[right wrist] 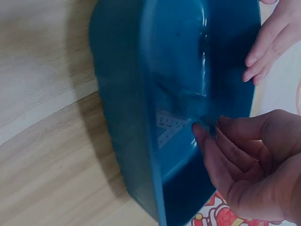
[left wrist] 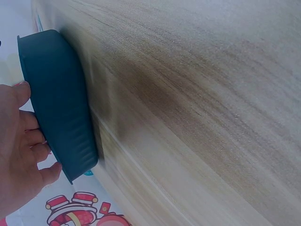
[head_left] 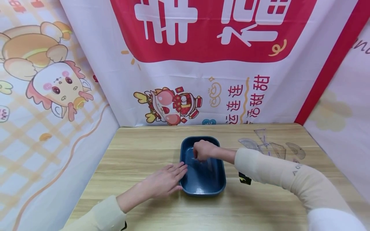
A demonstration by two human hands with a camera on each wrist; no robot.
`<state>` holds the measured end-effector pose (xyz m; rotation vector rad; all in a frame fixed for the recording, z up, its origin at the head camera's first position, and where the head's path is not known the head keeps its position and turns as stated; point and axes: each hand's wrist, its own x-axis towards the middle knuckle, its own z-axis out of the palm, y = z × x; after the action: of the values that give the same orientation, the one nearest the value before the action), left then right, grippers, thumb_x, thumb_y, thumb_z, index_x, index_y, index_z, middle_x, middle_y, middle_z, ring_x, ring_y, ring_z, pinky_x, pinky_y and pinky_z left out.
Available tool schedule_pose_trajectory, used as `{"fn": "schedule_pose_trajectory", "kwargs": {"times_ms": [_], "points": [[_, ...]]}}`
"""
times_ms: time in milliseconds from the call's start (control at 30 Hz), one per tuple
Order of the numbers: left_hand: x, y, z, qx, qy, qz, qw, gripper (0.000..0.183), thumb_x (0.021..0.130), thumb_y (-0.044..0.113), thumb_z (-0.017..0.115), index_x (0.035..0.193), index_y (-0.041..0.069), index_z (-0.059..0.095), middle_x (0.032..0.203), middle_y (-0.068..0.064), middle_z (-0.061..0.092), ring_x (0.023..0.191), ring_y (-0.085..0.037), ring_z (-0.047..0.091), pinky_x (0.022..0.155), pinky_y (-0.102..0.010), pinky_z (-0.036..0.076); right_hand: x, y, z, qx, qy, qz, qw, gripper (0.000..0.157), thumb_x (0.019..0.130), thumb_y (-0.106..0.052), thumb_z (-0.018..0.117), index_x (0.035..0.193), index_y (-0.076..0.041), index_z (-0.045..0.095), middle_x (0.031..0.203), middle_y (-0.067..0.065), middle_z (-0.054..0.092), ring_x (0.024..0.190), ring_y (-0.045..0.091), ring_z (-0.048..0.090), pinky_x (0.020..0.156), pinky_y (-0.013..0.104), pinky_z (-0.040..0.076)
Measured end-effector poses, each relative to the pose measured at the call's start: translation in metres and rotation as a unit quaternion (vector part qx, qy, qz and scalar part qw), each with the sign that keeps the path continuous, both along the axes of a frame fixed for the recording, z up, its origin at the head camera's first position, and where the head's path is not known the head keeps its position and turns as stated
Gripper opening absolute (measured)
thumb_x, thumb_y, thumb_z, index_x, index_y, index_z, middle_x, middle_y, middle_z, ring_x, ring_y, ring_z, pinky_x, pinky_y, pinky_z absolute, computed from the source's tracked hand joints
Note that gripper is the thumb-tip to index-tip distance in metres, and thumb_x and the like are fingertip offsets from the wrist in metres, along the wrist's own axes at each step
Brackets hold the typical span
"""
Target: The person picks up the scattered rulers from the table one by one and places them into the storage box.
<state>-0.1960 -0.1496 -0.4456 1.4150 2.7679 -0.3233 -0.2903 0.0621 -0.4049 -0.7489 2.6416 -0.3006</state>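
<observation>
A deep dark-blue plastic basin (head_left: 202,194) with rounded corners stands upright on the table. My left hand (head_left: 166,179) rests at its left rim, fingers straight and fingertips over the edge; in the left wrist view the fingertips touch the basin (left wrist: 59,94) along that rim. My right hand (head_left: 204,150) reaches down inside, fingers bent, with a gap between thumb and fingertips in the right wrist view. A small clear plastic set square (right wrist: 171,126) with printed numbers lies low in the basin, one corner right at a fingertip (right wrist: 196,127). The rim hides its other side.
On the table's right lie several clear drawing tools, among them a protractor (head_left: 295,150) and a set square (head_left: 278,150). A black piece with a yellow mark (head_left: 245,178) shows below the right sleeve. Printed cloths (head_left: 214,70) hang behind the wooden table (head_left: 138,150) and at both sides.
</observation>
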Motion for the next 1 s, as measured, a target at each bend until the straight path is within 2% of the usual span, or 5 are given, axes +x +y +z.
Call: {"fn": "schedule_pose_trajectory", "kwargs": {"times_ms": [133, 300, 500, 733, 1000], "points": [[0.001, 0.001, -0.001, 0.005, -0.007, 0.004, 1.0000, 0.064, 0.098, 0.050, 0.033, 0.145, 0.008, 0.032, 0.152, -0.008, 0.030, 0.142, -0.024, 0.023, 0.110, -0.045, 0.031, -0.001, 0.009, 0.000, 0.004, 0.027, 0.003, 1.000, 0.015, 0.085, -0.009, 0.066, 0.099, -0.012, 0.071, 0.088, 0.000, 0.066, 0.072, 0.010, 0.059, 0.069, 0.027, 0.054], [0.002, 0.002, 0.002, 0.004, -0.015, 0.011, 0.9998, 0.063, 0.098, 0.050, 0.034, 0.146, 0.009, 0.031, 0.153, -0.007, 0.029, 0.142, -0.025, 0.022, 0.110, -0.046, 0.030, -0.004, 0.019, 0.006, -0.011, 0.033, 0.004, 0.999, 0.014, 0.084, -0.009, 0.066, 0.096, -0.012, 0.072, 0.088, 0.000, 0.067, 0.073, 0.011, 0.058, 0.070, 0.027, 0.053], [0.003, 0.003, 0.003, 0.002, -0.015, 0.012, 0.9998, 0.064, 0.097, 0.050, 0.034, 0.146, 0.009, 0.031, 0.153, -0.007, 0.029, 0.142, -0.025, 0.022, 0.110, -0.045, 0.030, -0.002, 0.033, 0.016, -0.046, 0.039, 0.011, 0.998, 0.009, 0.082, -0.009, 0.068, 0.087, -0.015, 0.072, 0.084, -0.002, 0.067, 0.072, 0.010, 0.058, 0.068, 0.024, 0.053], [0.004, 0.003, 0.003, 0.015, -0.026, 0.020, 0.9994, 0.064, 0.097, 0.050, 0.035, 0.146, 0.009, 0.030, 0.152, -0.007, 0.029, 0.142, -0.025, 0.021, 0.111, -0.046, 0.029, 0.004, 0.054, 0.030, -0.078, 0.034, -0.001, 0.996, 0.008, 0.083, -0.010, 0.068, 0.090, -0.013, 0.070, 0.086, 0.000, 0.066, 0.074, 0.011, 0.059, 0.069, 0.024, 0.053], [0.004, 0.005, 0.002, 0.009, -0.015, 0.013, 0.9998, 0.063, 0.098, 0.048, 0.036, 0.145, 0.007, 0.031, 0.152, -0.008, 0.029, 0.142, -0.025, 0.022, 0.110, -0.046, 0.030, 0.012, 0.085, 0.038, -0.129, 0.062, -0.002, 0.990, 0.008, 0.081, -0.006, 0.069, 0.089, -0.009, 0.070, 0.083, 0.001, 0.066, 0.071, 0.010, 0.060, 0.065, 0.023, 0.053]]}}
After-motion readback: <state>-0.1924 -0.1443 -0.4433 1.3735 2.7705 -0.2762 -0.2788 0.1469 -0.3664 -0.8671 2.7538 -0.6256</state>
